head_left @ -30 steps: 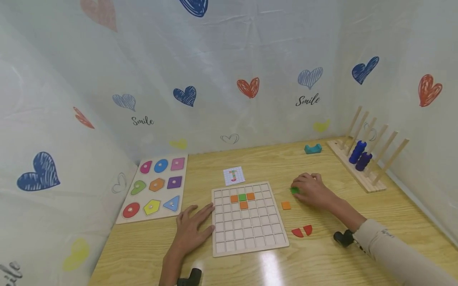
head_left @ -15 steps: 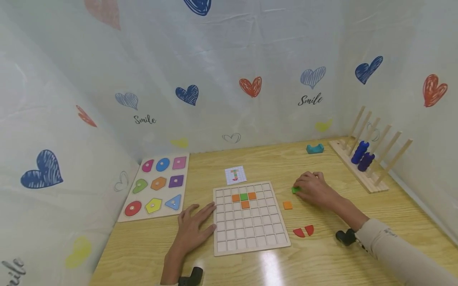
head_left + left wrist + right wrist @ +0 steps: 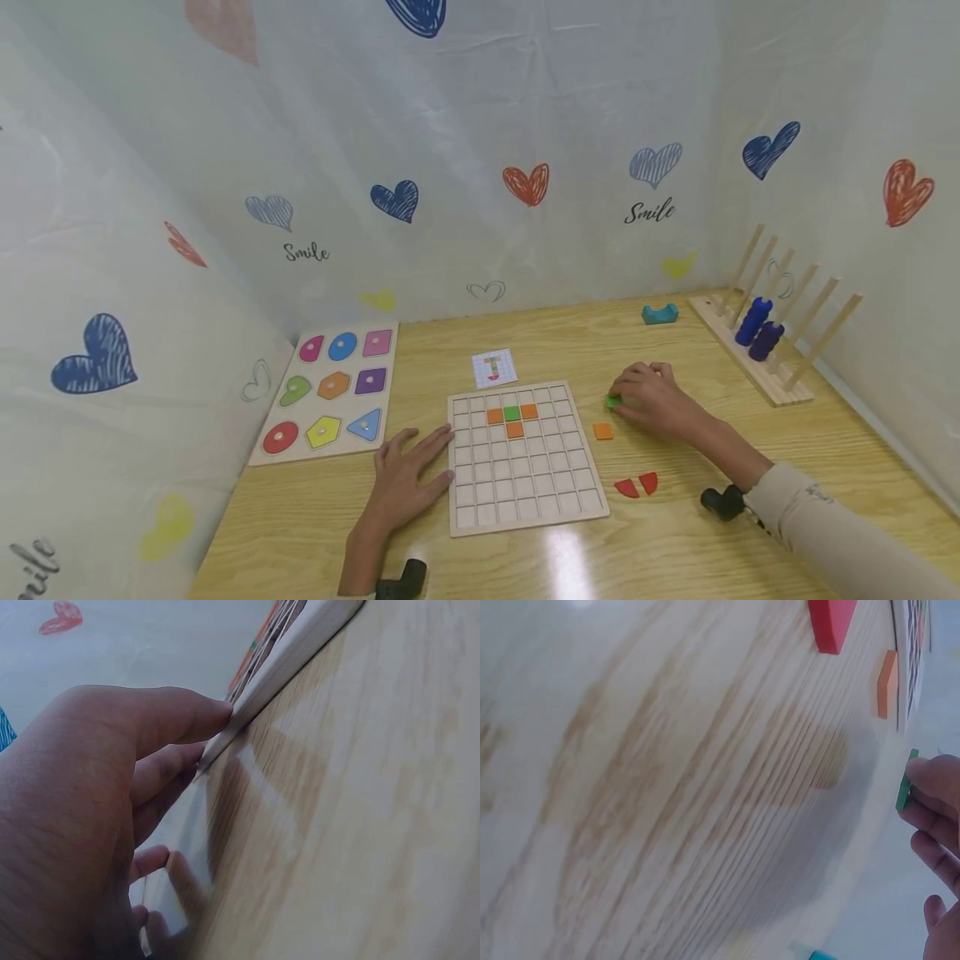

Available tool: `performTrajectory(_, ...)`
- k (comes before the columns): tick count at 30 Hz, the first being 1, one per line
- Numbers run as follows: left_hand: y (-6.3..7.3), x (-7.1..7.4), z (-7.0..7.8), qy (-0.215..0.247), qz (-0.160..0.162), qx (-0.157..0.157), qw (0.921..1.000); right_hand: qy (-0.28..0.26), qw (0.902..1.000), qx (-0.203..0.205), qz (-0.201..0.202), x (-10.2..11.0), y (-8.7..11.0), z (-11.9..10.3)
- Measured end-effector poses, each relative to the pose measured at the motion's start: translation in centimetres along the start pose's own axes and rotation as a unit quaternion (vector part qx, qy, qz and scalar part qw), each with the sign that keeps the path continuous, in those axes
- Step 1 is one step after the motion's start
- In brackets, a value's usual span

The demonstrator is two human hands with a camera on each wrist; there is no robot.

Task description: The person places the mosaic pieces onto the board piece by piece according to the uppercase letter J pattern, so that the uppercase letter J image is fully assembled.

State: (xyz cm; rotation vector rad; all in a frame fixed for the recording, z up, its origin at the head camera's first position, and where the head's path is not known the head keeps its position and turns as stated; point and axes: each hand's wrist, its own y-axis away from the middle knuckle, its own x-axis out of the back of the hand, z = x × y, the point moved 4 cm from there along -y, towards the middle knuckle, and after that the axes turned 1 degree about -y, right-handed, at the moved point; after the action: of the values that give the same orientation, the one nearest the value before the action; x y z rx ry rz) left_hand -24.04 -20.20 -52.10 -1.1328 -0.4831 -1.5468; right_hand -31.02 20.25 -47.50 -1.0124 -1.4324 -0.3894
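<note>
Between the thumb and fingers of my right hand (image 3: pixel 654 402) a small green square tile (image 3: pixel 612 401) is pinched, off to the right of the grid board. The right wrist view shows the same green tile (image 3: pixel 907 780) at the fingertips. My left hand (image 3: pixel 405 479) lies with spread fingers along the left edge of the wooden grid board (image 3: pixel 525 500); its thumb and fingertips touch that edge in the left wrist view. Set in the board's upper cells are a green tile (image 3: pixel 512 413) and three orange tiles, one of them (image 3: pixel 514 430) below the green.
A loose orange tile (image 3: pixel 603 431) and two red quarter-round pieces (image 3: pixel 627 488) lie right of the board. Behind it is a pattern card (image 3: pixel 494 367). A shape puzzle (image 3: pixel 322 385) stands left, a peg rack (image 3: pixel 780 379) right, and a teal piece (image 3: pixel 660 314) at the back.
The right hand, holding the green tile, has shifted very slightly toward the board in the last half second. The left hand stays at the board's edge; the view has moved a little.
</note>
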Motion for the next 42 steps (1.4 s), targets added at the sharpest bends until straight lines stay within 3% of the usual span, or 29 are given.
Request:
performTrajectory(27,0.0,-0.1,0.0,-0.006,-0.009,0.009,0.9999,-0.015,0.9960,0.076,0.046,-0.3,-0.8,-3.4)
performTrajectory(42,0.0,0.1,0.1,-0.005,-0.010,0.008,0.9999,-0.033,0.9951,0.084,0.040,-0.3,-1.3,-4.9)
